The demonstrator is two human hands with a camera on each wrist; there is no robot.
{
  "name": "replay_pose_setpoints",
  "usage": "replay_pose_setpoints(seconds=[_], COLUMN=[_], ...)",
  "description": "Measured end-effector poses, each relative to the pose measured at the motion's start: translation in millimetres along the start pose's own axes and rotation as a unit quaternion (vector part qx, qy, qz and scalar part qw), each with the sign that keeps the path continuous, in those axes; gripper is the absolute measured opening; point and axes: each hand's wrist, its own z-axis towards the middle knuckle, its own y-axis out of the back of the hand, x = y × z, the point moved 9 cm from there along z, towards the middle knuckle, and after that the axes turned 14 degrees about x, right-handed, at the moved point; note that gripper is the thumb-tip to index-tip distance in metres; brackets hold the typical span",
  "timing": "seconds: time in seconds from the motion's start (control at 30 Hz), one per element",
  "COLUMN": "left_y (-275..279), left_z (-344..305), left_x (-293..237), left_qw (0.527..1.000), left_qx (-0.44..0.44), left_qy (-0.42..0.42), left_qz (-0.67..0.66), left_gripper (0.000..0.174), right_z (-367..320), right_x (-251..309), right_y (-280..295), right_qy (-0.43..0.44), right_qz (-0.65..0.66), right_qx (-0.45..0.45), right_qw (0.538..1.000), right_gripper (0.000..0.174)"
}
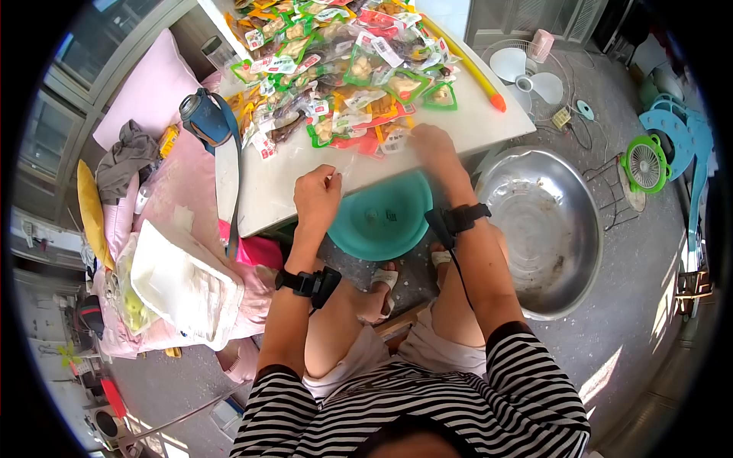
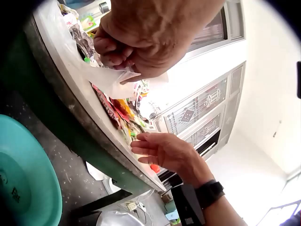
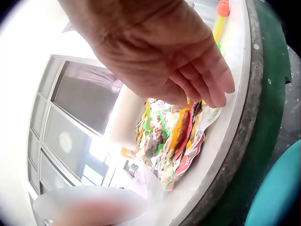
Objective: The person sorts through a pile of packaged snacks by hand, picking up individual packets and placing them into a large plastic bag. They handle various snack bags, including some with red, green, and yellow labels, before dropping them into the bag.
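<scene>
Head view: a person in a striped top sits at the near edge of a white table, both forearms reaching toward 12 o'clock. A heap of snack packets covers the far part of the tabletop, and its nearest packets spill down to the front edge.

The left hand rests on bare tabletop at about 7 o'clock from the heap. Its fingers are curled, and the left wrist view shows finger and thumb pinching a thin white scrap just above the table's rim.

The right hand lies at about 5 o'clock from the heap, right on its near fringe. Its fingers are straight and loosely together, gripping nothing, with their tips over the red and orange packets at the edge. Whether they actually press on a packet cannot be told.

A teal basin sits on the floor under the table edge, between the two forearms at 6 o'clock from the hands. A large steel basin stands at 3 o'clock from it, just beside the right forearm. A blue bottle stands at 9 o'clock from the heap. A yellow stick with an orange tip lies along the heap's 3 o'clock side.
</scene>
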Motion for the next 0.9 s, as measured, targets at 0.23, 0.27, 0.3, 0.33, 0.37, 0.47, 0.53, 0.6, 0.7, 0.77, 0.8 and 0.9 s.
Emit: replay_pose_setpoints(seconds=[0.23,0.27,0.3,0.33,0.37,0.47,0.53,0.6,0.7,0.77,0.8,0.9], left_y=[22.0,22.4,23.0,23.6,22.3,21.6,17.9,11.6,-4.8,-22.3,-28.4,-36.3], left_z=[-1.0,-1.6,-1.2,-1.4,-0.6,10.7,23.7,37.7,39.7,38.5,34.1,22.5], left_x=[-21.3,-23.5,-26.3,-29.1,-29.7,-29.8,-23.8,-14.1,-22.8,-20.2,-21.0,-17.9], left_qw=[1.000,1.000,1.000,1.000,1.000,1.000,1.000,0.999,0.989,0.977,0.964,0.926], left_qx=[-0.005,-0.002,-0.002,-0.011,-0.020,-0.018,-0.010,-0.006,0.005,0.041,0.057,0.074], left_qy=[0.018,0.022,0.024,0.012,-0.001,0.001,0.006,0.003,-0.003,-0.017,-0.012,0.009], left_qz=[0.001,0.000,0.000,0.000,0.000,-0.006,-0.023,-0.052,-0.147,-0.211,-0.258,-0.370], left_gripper=[0.015,0.016,0.016,0.017,0.017,0.018,0.017,0.017,0.015,0.012,0.012,0.015], right_z=[-17.5,-19.1,-21.9,-26.4,-30.1,-36.2,-39.7,-41.2,-49.8,-54.0,-49.4,-43.6], right_x=[-2.7,-0.9,2.2,6.3,10.3,24.8,41.1,52.0,73.1,88.6,90.9,89.5], right_y=[19.9,22.1,26.6,30.0,32.3,36.2,30.5,12.1,-28.6,-44.5,-50.6,-64.3], right_qy=[0.000,0.008,0.008,0.007,0.006,0.058,0.119,0.133,0.078,0.044,0.045,0.011], right_qz=[0.004,0.005,0.010,0.017,0.024,0.064,0.133,0.262,0.471,0.530,0.524,0.553], right_qx=[-0.050,-0.057,-0.063,-0.068,-0.074,-0.119,-0.081,0.019,0.194,0.231,0.219,0.235], right_qw=[0.999,0.998,0.998,0.998,0.997,0.989,0.981,0.956,0.857,0.815,0.822,0.799], right_gripper=[0.025,0.025,0.024,0.023,0.022,0.021,0.024,0.030,0.041,0.049,0.053,0.053])
